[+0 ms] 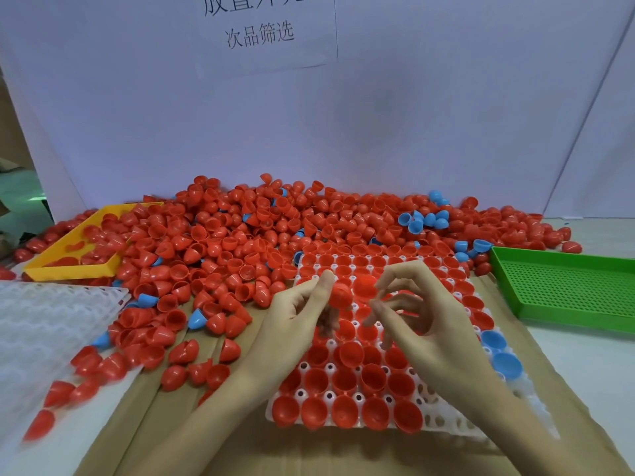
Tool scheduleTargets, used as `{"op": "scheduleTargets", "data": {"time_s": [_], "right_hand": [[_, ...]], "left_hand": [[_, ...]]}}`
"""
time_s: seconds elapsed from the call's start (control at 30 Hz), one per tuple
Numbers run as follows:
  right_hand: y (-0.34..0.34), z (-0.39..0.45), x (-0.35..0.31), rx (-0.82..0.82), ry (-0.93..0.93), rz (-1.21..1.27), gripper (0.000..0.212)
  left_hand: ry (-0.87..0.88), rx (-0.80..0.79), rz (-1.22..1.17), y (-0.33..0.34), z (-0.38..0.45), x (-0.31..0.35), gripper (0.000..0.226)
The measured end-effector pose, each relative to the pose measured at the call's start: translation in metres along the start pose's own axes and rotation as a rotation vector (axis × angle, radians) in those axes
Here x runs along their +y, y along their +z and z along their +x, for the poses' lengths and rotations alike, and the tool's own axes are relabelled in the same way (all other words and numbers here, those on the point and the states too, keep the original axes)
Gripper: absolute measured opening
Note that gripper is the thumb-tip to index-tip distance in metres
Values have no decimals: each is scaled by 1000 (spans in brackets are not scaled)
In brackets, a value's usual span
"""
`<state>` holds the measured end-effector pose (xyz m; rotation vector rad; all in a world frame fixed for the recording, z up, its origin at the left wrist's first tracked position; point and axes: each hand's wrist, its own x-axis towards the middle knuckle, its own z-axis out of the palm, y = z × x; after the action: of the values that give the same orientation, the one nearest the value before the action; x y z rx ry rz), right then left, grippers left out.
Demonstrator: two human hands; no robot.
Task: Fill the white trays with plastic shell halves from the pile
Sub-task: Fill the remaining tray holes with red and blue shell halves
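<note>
Over the nearly full white tray (536, 403): left hand (292, 314) pinching red shell half (340, 294); right hand (426, 321) loosely curled, holding nothing. Pile (261, 228) just behind. Risk: loose pinch, shell tumbling, knocking seated halves askew.

A red shell (340, 293) sits pinched at the left hand's (295, 312) fingertips, above the nearly full tray (536, 412); the pile (240, 231) lies beyond.

A yellow tray (74, 267) sits tilted at the back left and a green perforated tray (563, 286) lies at the right. Brown cardboard (165, 424) covers the tabletop (584, 355). Behind stands a white backboard (309, 132) bearing a printed paper sign (261, 32).
</note>
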<state>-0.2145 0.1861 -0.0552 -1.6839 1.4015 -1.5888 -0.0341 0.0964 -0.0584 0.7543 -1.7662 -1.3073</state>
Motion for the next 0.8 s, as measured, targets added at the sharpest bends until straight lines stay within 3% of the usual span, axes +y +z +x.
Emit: {"op": "scheduleTargets", "data": {"time_s": [0.4, 0.47, 0.63, 0.8], "right_hand": [[-18, 6, 3, -85, 33, -209, 15], [-34, 10, 3, -180, 85, -222, 12], [-74, 15, -4, -479, 235, -221, 10], [-87, 15, -10, -672, 308, -241, 9]], "left_hand": [[217, -151, 375, 1, -6, -2, 44], [239, -179, 425, -4, -6, -2, 43], [305, -306, 627, -19, -3, -5, 14], [351, -343, 621, -24, -3, -7, 12]]}}
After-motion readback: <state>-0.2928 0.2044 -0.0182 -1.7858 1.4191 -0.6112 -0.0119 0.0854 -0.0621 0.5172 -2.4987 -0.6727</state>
